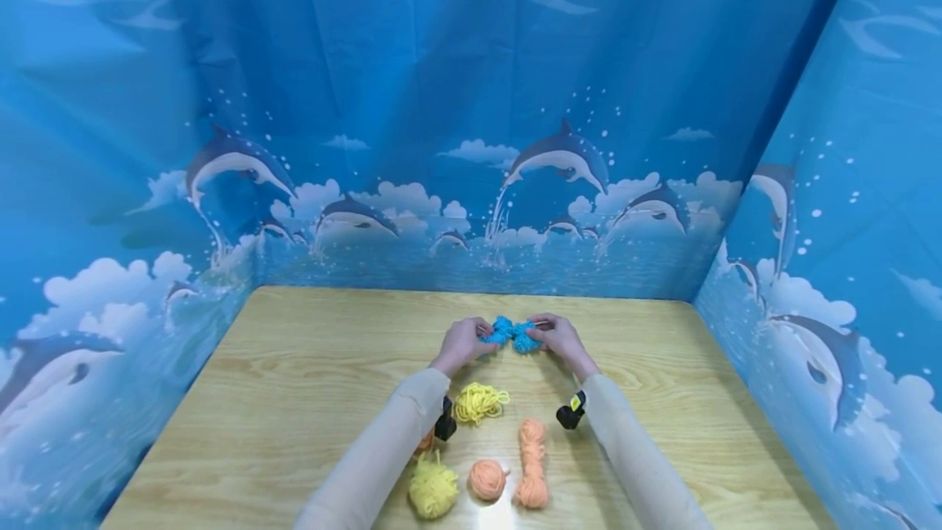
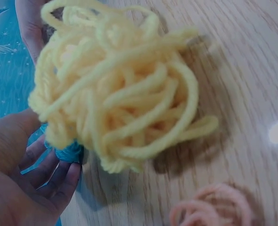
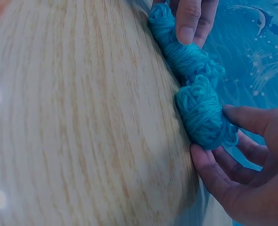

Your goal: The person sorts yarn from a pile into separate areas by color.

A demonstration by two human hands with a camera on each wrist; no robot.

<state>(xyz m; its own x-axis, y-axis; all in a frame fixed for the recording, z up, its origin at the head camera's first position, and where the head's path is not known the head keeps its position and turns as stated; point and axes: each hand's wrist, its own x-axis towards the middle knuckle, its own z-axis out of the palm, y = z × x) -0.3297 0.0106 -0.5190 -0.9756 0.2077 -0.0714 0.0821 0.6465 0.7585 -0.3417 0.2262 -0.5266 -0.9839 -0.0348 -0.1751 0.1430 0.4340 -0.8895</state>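
Near the back of the table lies blue yarn (image 1: 526,338), two wound bundles meeting end to end; whether they are one skein or two cannot be told. My left hand (image 1: 461,343) holds the left bundle, its thumb on top in the right wrist view. The right bundle (image 3: 202,115) is held between the thumb and fingers of my right hand (image 1: 563,341). In the left wrist view a loose tangle of yellow yarn (image 2: 125,94) hides much of the blue yarn and part of the other hand.
Closer to me are a peach skein (image 1: 531,464), a peach ball (image 1: 487,480) and a fuzzy yellow ball (image 1: 432,487). Some orange yarn (image 1: 425,442) is partly hidden by the left sleeve. Blue dolphin-print curtains (image 1: 471,105) stand behind and beside the wooden table (image 1: 309,366).
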